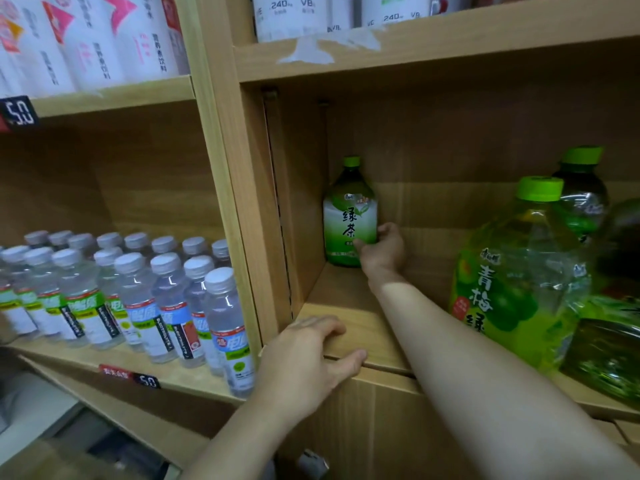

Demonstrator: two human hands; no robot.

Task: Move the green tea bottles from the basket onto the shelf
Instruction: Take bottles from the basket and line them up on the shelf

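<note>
Green tea bottle (349, 216) — big bottles (512, 271) rightward

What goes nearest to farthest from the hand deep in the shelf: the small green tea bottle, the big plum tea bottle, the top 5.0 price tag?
1. green tea bottle, back left corner, gripped by the right hand.
2. big plum tea bottle, same compartment, to the right.
3. price tag, far upper left, on the next shelf unit.
</note>
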